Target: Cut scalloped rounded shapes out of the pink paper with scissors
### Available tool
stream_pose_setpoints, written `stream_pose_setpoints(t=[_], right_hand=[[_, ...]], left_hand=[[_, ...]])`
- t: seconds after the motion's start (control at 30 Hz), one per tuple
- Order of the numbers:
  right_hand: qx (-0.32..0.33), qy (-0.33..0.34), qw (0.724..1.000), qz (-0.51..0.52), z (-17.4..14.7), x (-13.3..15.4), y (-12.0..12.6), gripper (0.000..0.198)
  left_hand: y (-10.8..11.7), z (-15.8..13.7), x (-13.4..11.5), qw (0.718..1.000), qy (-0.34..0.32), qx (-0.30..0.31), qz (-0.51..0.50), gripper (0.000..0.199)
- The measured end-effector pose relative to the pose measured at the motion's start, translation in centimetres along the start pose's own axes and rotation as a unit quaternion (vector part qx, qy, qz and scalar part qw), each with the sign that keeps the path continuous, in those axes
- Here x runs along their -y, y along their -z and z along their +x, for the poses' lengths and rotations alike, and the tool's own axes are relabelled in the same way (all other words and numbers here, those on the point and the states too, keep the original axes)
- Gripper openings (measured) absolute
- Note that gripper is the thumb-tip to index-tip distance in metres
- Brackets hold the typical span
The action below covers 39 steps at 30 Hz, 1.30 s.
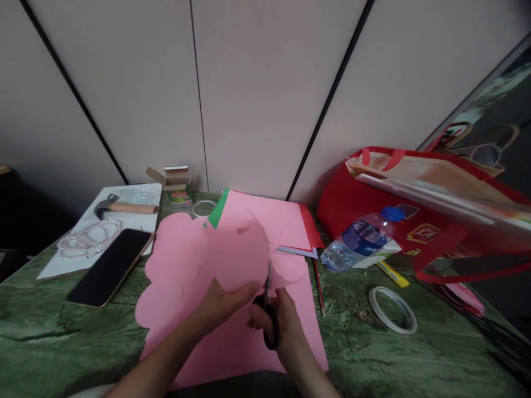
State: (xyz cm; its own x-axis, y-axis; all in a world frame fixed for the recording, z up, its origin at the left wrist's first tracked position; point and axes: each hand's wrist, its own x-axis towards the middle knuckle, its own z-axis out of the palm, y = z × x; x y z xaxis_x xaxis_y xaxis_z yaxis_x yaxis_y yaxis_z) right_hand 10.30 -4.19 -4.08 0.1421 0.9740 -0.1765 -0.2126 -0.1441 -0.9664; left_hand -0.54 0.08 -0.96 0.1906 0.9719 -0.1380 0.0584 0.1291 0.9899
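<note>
My right hand [282, 321] grips a pair of black-handled scissors [271, 329], with the blades pointing away from me at the edge of a pink paper sheet [243, 254]. The sheet is raised and partly cut, and a curved strip of it [290, 269] bends off to the right of the blades. My left hand [226, 303] holds the near edge of this sheet, thumb on top, just left of the scissors; its other fingers are hidden below. Beneath both hands lies more pink paper [232, 354], and scalloped pink paper [170, 271] spreads to the left.
Left are a black phone [111, 268], a beaded string [89, 239], a hammer [128, 207] and a small open box [178, 190]. Right are a water bottle [360, 240], a tape roll [375, 301], a pencil [319, 287] and a red bag [344, 188]. A panel wall [249, 110] stands behind.
</note>
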Motion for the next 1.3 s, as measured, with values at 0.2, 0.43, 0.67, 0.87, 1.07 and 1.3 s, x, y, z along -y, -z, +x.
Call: stream_pose_setpoints(t=[0.2,0.43,0.67,0.87,1.07,1.3], right_hand=[[-0.026,-0.021,0.999,-0.011,0.0,0.3,-0.1,0.042],[-0.043,-0.04,0.998,-0.02,-0.1,1.0,-0.6,0.038],[-0.047,-0.019,0.999,-0.005,-0.1,0.7,-0.5,0.03],[-0.023,-0.029,0.999,0.008,0.0,0.4,-0.2,0.04],[0.0,0.002,1.0,0.029,0.2,-0.8,0.3,0.045],[0.036,0.005,0.999,0.024,0.3,0.2,0.2,0.053]], left_hand=[[0.1,0.2,0.1,1.0,-0.015,0.002,-0.005,0.016],[0.2,0.3,0.0,0.999,-0.02,0.026,-0.001,0.013],[0.5,0.7,0.6,0.997,-0.052,0.05,-0.015,0.016],[0.8,1.0,1.6,0.997,-0.075,0.033,-0.012,0.022],[0.9,0.5,0.4,0.996,-0.07,0.061,0.005,0.031],[0.9,0.4,-0.1,0.997,-0.043,0.071,0.004,0.033]])
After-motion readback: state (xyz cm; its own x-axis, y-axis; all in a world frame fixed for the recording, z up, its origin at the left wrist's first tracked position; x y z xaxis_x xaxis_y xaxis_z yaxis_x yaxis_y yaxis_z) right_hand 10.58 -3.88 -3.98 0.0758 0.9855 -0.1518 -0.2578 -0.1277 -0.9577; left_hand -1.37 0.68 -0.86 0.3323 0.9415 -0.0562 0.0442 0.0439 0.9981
